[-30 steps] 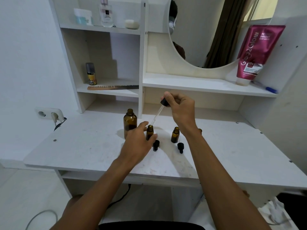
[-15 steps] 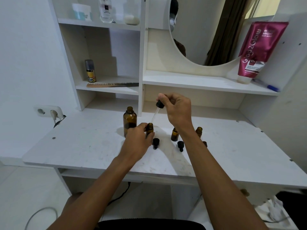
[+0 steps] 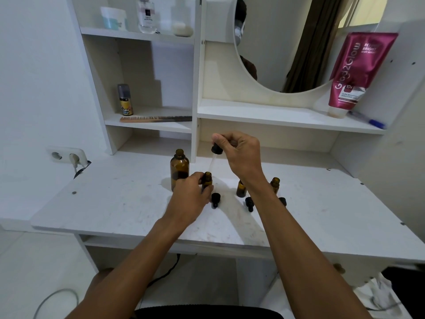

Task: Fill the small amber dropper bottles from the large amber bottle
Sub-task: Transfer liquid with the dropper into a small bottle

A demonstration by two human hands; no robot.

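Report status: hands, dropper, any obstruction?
Left hand grips small amber dropper bottle, upright on desk. Right hand pinches dropper, pipette tip at bottle mouth. Large amber bottle uncapped, just left. Loose dropper caps nearby, not blocking.

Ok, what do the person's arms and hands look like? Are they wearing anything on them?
Nothing is worn on them. The left arm and the right arm are bare as far as the picture shows, with no sleeves. The left hand and the right hand have no gloves, and I can see no watch, bracelet or ring.
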